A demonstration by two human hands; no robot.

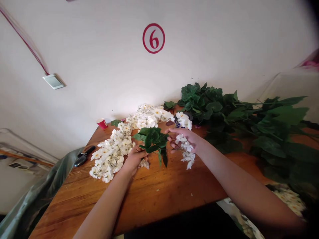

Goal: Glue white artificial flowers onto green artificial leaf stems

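My left hand point(135, 157) is closed around the stem of a small sprig of green leaves point(152, 139), held just above the wooden table point(159, 194). My right hand point(187, 137) pinches a strand of white artificial blossoms point(187, 153) that hangs down from its fingers beside the leaves. The two hands are close together, near the table's middle. A long heap of white blossom strands point(117, 147) lies just left of my left hand and runs back toward the wall.
A large pile of green leafy branches point(249, 122) covers the table's right side. Black-handled pliers point(83, 156) lie near the left edge. A red paper cup point(102, 123) stands at the back left corner. A white wall with a red "6" point(154, 38) is behind.
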